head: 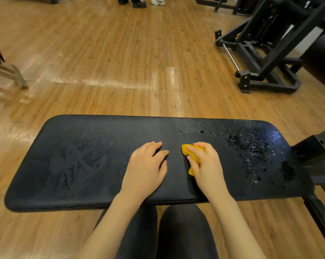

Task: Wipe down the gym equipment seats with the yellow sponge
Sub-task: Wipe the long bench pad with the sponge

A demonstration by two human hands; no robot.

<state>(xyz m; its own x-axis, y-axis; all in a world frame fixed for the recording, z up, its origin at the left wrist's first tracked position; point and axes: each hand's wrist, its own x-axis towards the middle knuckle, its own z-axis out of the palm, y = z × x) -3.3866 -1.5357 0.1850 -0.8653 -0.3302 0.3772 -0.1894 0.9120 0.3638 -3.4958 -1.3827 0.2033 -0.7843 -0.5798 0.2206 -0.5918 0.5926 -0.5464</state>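
A long black padded bench seat (68, 165) lies crosswise in front of me, low over the wooden floor. Its right part carries many water droplets (251, 146); the left part shows faint damp smears. My right hand (204, 163) grips a yellow sponge (186, 149) and holds it against the pad near the middle. Most of the sponge is hidden under my fingers. My left hand (146, 167) rests flat on the pad just left of the sponge, fingers relaxed and spread.
A black steel machine frame (258, 58) stands on the floor at the far right. The bench's own metal support (318, 146) juts out at the right end. A wooden stand (8, 73) is at the left edge. People's shoes (139, 3) show at the far top.
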